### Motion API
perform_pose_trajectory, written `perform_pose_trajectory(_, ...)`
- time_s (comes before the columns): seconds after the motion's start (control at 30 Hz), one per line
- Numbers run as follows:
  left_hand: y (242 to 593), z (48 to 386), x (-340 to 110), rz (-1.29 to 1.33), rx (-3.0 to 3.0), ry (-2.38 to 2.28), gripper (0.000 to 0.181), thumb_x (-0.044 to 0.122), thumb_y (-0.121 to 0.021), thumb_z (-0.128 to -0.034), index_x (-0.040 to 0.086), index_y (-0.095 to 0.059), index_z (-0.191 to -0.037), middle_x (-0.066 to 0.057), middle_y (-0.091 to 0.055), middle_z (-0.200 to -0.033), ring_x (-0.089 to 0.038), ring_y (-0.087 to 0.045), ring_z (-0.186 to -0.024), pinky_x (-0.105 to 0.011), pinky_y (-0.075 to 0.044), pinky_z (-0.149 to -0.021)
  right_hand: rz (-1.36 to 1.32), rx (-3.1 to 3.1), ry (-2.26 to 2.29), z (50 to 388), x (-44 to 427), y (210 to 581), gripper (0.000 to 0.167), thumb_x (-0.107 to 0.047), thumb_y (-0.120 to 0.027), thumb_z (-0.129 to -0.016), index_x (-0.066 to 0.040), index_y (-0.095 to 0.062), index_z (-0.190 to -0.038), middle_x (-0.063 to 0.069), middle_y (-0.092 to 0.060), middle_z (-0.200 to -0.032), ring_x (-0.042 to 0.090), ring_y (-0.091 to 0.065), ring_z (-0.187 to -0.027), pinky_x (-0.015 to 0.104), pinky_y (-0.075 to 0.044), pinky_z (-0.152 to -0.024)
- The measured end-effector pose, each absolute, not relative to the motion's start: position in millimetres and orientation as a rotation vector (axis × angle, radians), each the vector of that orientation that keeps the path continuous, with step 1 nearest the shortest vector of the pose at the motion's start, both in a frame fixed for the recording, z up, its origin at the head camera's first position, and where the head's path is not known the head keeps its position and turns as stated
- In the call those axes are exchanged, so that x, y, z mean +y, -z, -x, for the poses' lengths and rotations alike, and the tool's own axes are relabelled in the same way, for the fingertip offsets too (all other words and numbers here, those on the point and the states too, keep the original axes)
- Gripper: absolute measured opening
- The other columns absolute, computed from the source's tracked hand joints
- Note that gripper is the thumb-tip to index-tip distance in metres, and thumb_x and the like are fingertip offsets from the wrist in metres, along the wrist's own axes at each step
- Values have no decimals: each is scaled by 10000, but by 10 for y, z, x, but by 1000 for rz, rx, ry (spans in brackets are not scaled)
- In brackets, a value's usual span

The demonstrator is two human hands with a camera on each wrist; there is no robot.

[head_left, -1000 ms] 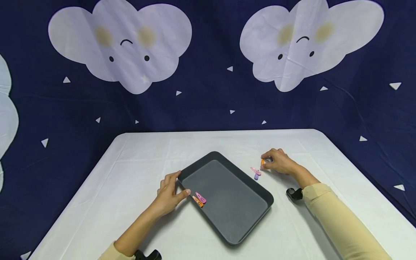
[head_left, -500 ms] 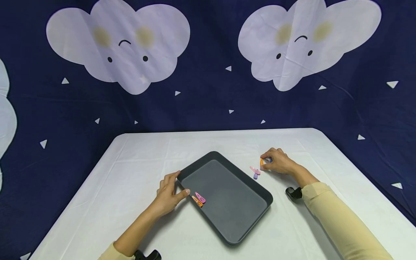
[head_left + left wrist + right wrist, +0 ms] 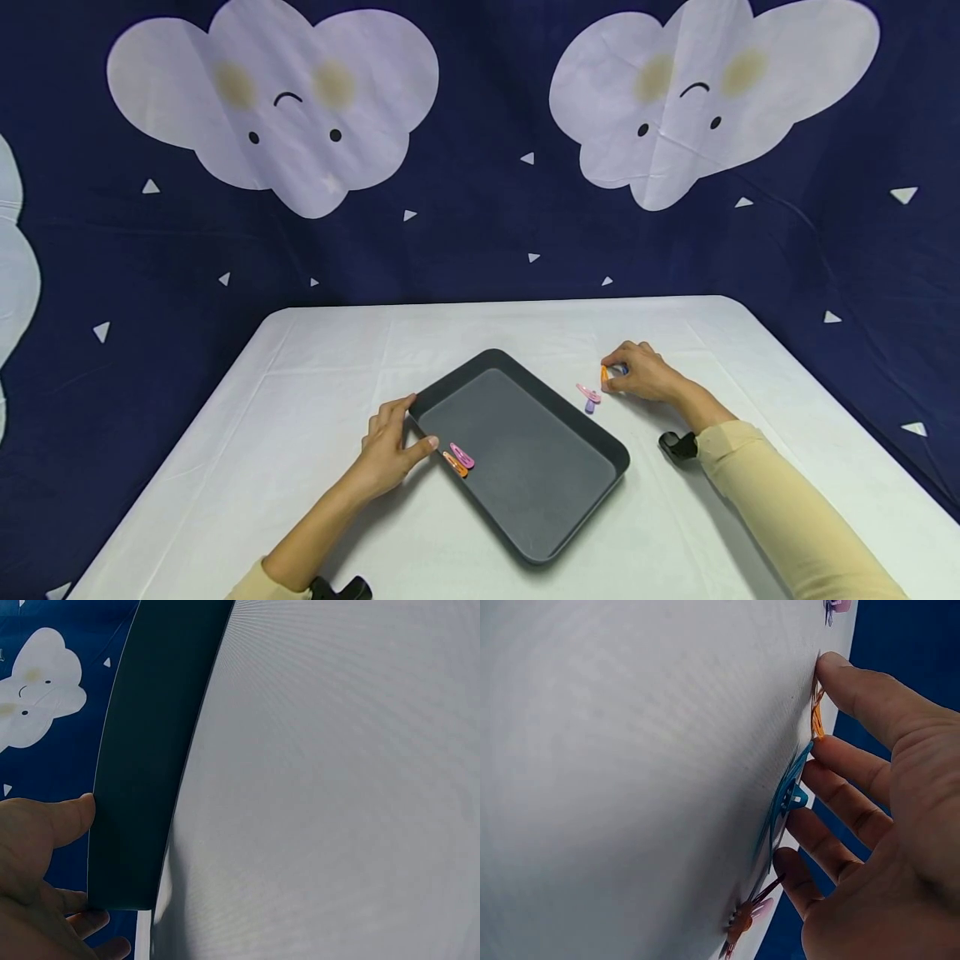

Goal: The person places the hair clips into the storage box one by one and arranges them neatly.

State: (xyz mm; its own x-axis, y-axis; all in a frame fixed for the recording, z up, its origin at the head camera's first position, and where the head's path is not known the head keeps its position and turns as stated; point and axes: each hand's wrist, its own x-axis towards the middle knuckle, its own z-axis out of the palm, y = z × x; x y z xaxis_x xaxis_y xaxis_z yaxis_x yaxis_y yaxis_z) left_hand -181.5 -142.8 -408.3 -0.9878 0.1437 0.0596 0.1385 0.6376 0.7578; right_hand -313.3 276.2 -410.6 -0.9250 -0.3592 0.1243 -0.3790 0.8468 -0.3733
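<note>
A: Nearest, the dark tray (image 3: 532, 471) lies cornerwise on the white cloth (image 3: 285, 433), with an orange clip (image 3: 456, 464) and a magenta clip (image 3: 462, 456) side by side just inside its left wall!

B: And the left hand (image 3: 388, 447)?

A: Gripping the tray's left corner, thumb at the rim, fingers spread.

B: Now right, beyond the tray: a lilac clip (image 3: 590, 407) and a pale pink clip (image 3: 588, 393) lie together.

A: Just past them, the right hand (image 3: 639, 372) pinches a second orange clip (image 3: 604, 377) between thumb and forefinger, down at the cloth, a blue clip (image 3: 789, 796) beside its other fingers.

B: Farthest, a navy backdrop (image 3: 480, 242) with white clouds (image 3: 285, 158).
</note>
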Motion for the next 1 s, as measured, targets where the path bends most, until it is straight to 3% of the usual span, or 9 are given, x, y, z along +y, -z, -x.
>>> perform_pose_trajectory(0.47,4094,1814,-1429,-235,2831,-1323,767,280,-664,-867,67,-256,-1481,-155,-301,-1462,-303,-273,-1275,-533,-219,-962,-613,-2950,-695,3142,2766,4109,462,-273,-772,-743,-38,-676,-1129,133,-634,-1109,281,-492,-987,396,-372,-845)
perform_pose_trajectory(0.7,4096,1811,-1428,-260,2850,-1313,762,315,-664,-865,64,-278,-1471,-158,-323,-1449,-311,-291,-1261,-532,-231,-950,-614,-2964,-778,3120,2747,4024,481,-255,-749,-787,-35,-631,-1197,166,-624,-1170,318,-495,-1092,491,-391,-932)
perform_pose_trajectory(1.0,4108,1811,-1440,-259,2856,-1314,760,281,-671,-860,56,-277,-1470,-160,-325,-1444,-317,-294,-1253,-532,-223,-955,-717,-2884,-779,3047,2614,3813,460,-256,-748,-789,-52,-639,-1187,119,-646,-1131,290,-513,-1077,477,-415,-895)
